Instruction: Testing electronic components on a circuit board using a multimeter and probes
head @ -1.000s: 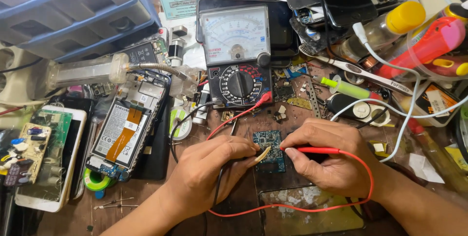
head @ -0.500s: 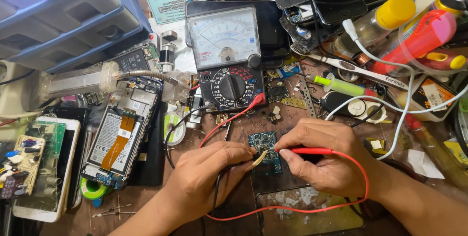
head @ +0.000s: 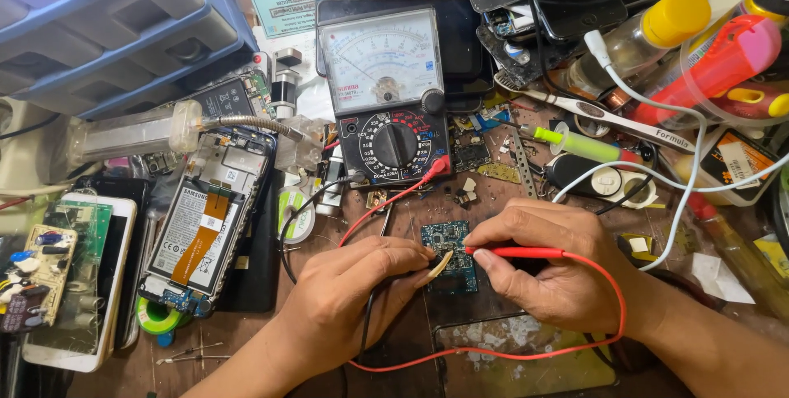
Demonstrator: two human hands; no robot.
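A small blue-green circuit board (head: 448, 243) lies on the brown bench between my hands. My right hand (head: 549, 265) grips a red test probe (head: 526, 252), its tip touching the board's right side. My left hand (head: 349, 295) pinches a second probe with a yellowish tip (head: 439, 266) against the board's lower edge. Red and black leads run from the probes up to an analog multimeter (head: 386, 94) with a white dial face and black rotary knob, standing just behind the board.
An opened phone (head: 204, 225) with battery exposed lies left of my hands, beside a white phone (head: 115, 283) carrying a green board. Blue plastic drawers (head: 115, 28) fill the top left. Bottles, white cables, a toothbrush and phone parts crowd the right and back.
The view has drifted slightly, so the bench sits a little lower and further right in frame. Both hands stay on the probes at the small board, with only small shifts.
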